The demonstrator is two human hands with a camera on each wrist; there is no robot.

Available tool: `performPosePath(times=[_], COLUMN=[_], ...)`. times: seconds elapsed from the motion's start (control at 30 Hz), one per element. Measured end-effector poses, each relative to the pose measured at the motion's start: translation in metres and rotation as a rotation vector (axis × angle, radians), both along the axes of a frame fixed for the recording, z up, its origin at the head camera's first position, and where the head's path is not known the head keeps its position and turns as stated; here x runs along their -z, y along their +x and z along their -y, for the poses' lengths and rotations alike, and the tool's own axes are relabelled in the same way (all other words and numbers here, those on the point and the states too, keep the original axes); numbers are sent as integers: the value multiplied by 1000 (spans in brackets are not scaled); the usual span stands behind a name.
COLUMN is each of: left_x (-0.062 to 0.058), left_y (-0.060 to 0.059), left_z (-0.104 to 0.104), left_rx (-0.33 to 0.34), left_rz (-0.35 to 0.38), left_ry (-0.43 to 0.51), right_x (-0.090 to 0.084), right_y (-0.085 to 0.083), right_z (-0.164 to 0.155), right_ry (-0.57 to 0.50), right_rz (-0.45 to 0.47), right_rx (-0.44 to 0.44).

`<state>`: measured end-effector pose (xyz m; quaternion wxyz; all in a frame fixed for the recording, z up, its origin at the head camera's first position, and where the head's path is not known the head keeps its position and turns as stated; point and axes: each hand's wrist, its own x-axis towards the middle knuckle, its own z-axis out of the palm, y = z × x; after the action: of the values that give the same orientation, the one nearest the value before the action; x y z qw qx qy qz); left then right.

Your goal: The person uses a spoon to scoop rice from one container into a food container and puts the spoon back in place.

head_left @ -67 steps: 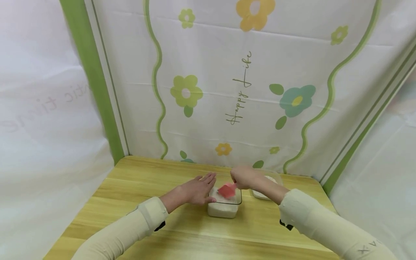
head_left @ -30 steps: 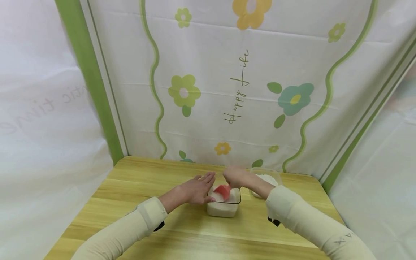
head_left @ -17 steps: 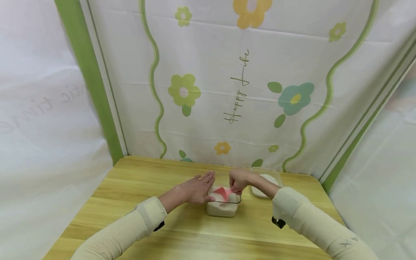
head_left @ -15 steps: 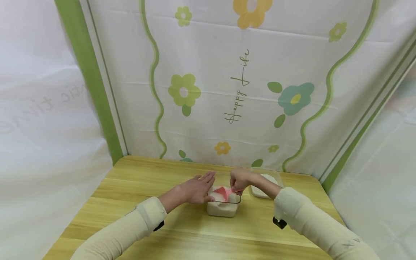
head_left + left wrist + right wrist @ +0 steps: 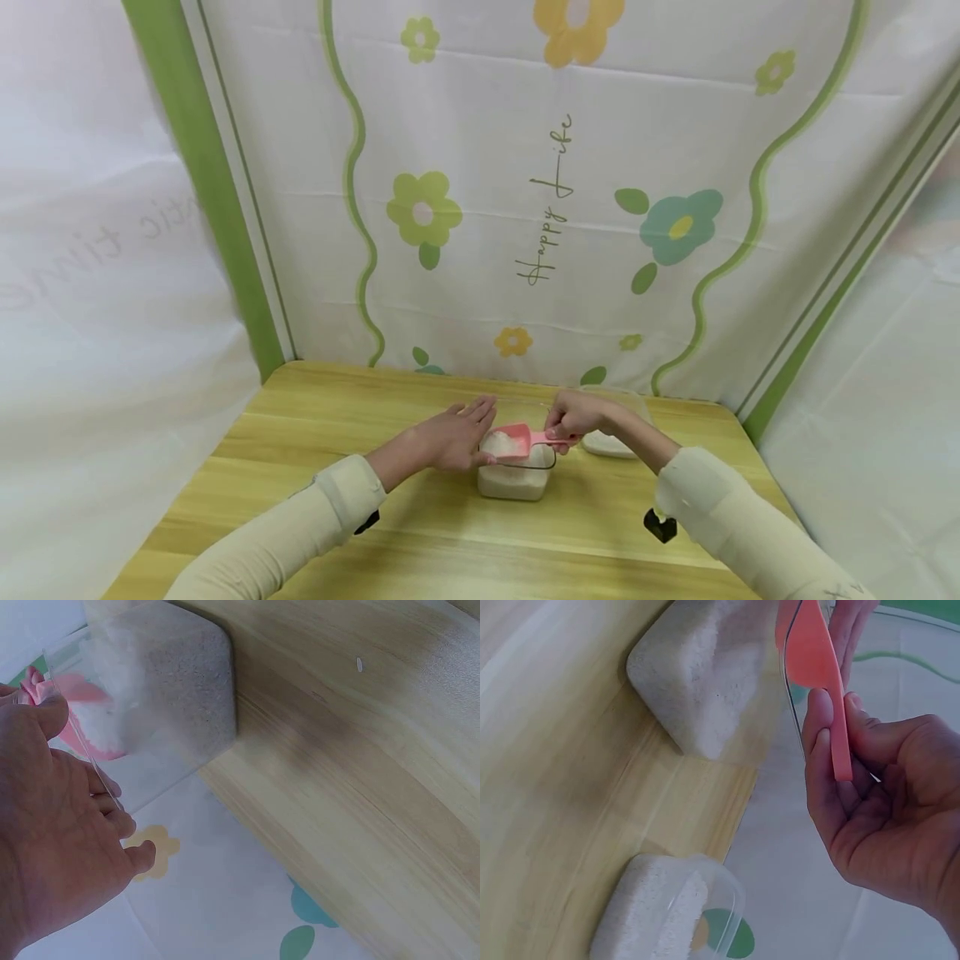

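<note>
My right hand [image 5: 573,421] pinches the handle of a pink scoop [image 5: 514,442] between thumb and fingers. The scoop lies level at the rim of a clear box [image 5: 513,483], its bowl carrying a mound of white grain. More of that grain fills the lower part of the box, which stands upright on the table. Against the left side of the box rests my left hand [image 5: 453,437], fingers extended and thumb at the near corner. In the left wrist view, its fingers [image 5: 112,817] lie along the clear wall. The right wrist view shows the scoop handle [image 5: 840,750] edge-on.
A second clear container [image 5: 611,446] with white grain stands to the right, partly behind my right forearm. One loose pale grain [image 5: 359,664] lies on the wooden table [image 5: 337,400]. A white flowered curtain [image 5: 480,125] hangs behind the table's far edge.
My right hand has come up and to the right with the scoop. The scoop, earlier tipped down into the grain, now lies level with a load. My left hand has stayed in place.
</note>
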<state>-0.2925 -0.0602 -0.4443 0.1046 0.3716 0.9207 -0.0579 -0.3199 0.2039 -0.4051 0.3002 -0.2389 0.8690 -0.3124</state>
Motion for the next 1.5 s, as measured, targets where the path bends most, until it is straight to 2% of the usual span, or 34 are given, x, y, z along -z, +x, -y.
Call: performPosePath(times=[0.43,0.53,1.2,1.5], left_x=[1,2,0,2], left_y=[1,1,1,0], left_z=[0,-1,2,2], left_rx=[6,3,-1,-1], left_rz=[20,17,18,9], left_ry=[23,24,36,27], right_x=[13,16,12,9], right_y=[9,11,17,21], right_z=[-31,-39,-79,-108], right_ry=[-179,-213,-327,-355], right_rz=[98,120,122,109], right_rx=[31,60,100,137])
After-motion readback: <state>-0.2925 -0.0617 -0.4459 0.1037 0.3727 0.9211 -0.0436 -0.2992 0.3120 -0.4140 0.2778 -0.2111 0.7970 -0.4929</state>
